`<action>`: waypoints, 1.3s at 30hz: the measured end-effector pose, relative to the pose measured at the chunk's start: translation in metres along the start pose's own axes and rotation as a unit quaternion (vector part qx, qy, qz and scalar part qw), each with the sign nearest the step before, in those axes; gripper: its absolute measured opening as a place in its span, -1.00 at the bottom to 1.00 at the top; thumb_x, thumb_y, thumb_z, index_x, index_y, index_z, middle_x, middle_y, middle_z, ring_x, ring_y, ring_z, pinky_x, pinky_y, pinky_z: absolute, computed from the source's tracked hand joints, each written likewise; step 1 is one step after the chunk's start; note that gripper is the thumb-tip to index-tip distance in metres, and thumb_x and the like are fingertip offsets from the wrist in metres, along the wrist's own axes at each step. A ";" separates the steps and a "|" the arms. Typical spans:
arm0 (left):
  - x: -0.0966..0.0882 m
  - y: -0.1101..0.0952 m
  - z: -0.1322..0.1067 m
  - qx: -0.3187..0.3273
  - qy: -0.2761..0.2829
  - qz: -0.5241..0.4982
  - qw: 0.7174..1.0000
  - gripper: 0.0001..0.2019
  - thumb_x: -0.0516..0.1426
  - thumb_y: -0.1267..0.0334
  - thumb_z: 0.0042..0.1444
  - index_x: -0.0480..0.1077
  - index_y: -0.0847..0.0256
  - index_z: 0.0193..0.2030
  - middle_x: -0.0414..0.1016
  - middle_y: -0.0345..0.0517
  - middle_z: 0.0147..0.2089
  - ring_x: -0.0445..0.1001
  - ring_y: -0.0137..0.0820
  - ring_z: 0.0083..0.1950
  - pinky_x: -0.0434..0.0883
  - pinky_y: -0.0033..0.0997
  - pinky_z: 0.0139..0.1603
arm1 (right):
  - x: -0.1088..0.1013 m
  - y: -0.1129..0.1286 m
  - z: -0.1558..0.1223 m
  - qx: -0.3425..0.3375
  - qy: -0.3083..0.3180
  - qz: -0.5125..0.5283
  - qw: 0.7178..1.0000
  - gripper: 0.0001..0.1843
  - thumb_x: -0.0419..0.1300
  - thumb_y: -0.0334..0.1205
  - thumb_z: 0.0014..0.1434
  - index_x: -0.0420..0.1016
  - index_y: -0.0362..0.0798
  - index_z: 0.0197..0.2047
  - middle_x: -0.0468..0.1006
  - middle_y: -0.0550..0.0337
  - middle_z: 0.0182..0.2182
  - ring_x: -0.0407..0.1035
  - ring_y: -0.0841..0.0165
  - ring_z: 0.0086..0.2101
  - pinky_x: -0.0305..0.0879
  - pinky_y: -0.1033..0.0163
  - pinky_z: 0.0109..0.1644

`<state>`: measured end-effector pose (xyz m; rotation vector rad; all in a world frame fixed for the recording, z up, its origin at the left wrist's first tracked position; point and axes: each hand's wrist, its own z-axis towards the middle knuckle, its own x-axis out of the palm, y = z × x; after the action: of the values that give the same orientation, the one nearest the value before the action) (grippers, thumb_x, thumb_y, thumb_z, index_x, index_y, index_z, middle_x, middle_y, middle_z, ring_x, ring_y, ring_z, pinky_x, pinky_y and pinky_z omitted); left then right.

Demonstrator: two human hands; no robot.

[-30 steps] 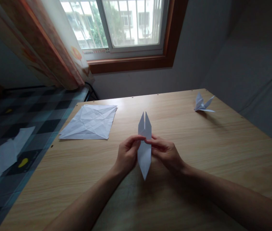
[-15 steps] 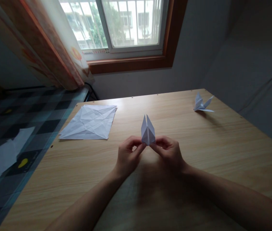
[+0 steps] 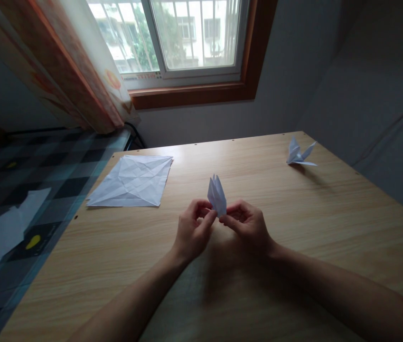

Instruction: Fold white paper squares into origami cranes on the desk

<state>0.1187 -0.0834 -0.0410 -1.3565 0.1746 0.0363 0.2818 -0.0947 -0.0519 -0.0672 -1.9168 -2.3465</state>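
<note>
Between my two hands a small folded white paper [image 3: 217, 195] stands upright, its split points upward. My left hand [image 3: 194, 227] pinches its lower left side between thumb and fingers. On the lower right side, my right hand [image 3: 247, 221] holds it the same way. My fingertips hide part of the paper's bottom end. A finished paper crane [image 3: 297, 153] with raised points sits at the far right of the wooden table [image 3: 144, 247]. Creased, unfolded white paper sheets [image 3: 133, 183] lie flat toward the back left.
To the left, a checked cloth surface [image 3: 59, 166] borders the table, with torn white paper pieces [image 3: 5, 235] lying on it. Behind the table are a window [image 3: 197, 38], an orange patterned curtain [image 3: 76, 71] and a wall. A cable [image 3: 393, 128] runs along the right wall.
The folded paper has turned from facing me squarely to an angled view, showing several points at its top. Its top sits slightly lower. My left hand has shifted a little to the right.
</note>
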 end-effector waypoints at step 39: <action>0.003 0.001 0.001 -0.014 -0.022 -0.061 0.998 -0.75 0.28 0.26 0.00 0.31 0.18 -0.23 0.38 -0.29 -0.44 0.38 -0.50 -0.42 0.29 -0.53 -0.39 | 0.001 -0.004 0.007 -0.006 -0.024 0.019 1.000 -0.64 0.38 -0.11 0.02 0.32 0.02 -0.21 0.54 0.26 -0.44 0.50 0.37 -0.42 0.46 0.26 -0.33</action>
<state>0.1214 -0.0828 -0.0422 -1.3909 0.0541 -0.0343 0.2804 -0.0875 -0.0547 -0.1607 -1.9041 -2.3524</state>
